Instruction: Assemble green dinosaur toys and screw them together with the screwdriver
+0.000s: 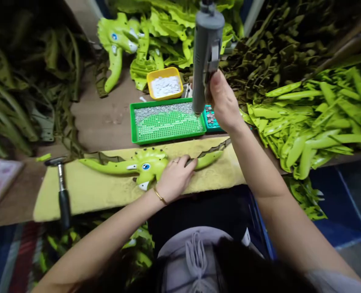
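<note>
My right hand [224, 101] is wrapped round a grey electric screwdriver [206, 53], held upright with its tip down near the right end of a green tray [168, 132]. Below, a bright green plastic toy dinosaur [151, 165] with a blue eye lies on a yellow cloth pad [103, 195]. A long curved green piece reaches out on each side of its head, with darker strips along the back. My left hand [180, 175] presses on the toy's right side, its fingers curled over the joint. The screwdriver tip is apart from the toy.
Many small screws fill the back of the green tray. Behind it stands a yellow box [165, 83] of white bits; beside it, a teal tray [212, 119]. A hammer [62, 191] and a phone [0, 183] lie left. Heaped green parts [320, 118] crowd the right and back.
</note>
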`<action>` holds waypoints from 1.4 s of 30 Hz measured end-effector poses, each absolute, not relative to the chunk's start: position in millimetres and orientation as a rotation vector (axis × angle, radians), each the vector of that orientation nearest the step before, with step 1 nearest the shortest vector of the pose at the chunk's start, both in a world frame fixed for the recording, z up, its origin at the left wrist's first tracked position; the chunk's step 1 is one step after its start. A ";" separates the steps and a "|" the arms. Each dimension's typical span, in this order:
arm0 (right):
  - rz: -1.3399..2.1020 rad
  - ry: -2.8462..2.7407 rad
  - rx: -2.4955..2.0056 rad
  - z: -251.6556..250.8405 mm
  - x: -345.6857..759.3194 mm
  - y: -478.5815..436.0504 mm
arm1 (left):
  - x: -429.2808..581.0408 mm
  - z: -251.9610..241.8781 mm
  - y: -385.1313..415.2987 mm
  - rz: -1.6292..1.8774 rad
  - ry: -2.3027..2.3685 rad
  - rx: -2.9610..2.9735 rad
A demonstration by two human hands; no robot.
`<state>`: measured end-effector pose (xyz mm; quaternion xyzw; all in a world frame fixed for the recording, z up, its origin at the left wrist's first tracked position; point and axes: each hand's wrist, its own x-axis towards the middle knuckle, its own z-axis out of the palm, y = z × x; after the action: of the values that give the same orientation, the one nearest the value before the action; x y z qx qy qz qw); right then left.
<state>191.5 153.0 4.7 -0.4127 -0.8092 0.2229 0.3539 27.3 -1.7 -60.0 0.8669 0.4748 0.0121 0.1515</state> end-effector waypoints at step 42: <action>0.624 -1.124 -0.623 -21.6 135.8 142.0 | -5.7 -86.0 6.9 0.392 1.356 2.722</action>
<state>135.8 142.0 -21.6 -0.2858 -0.5153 0.2859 0.7557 -5.7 6.9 -86.0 0.8871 0.4419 0.1276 0.0376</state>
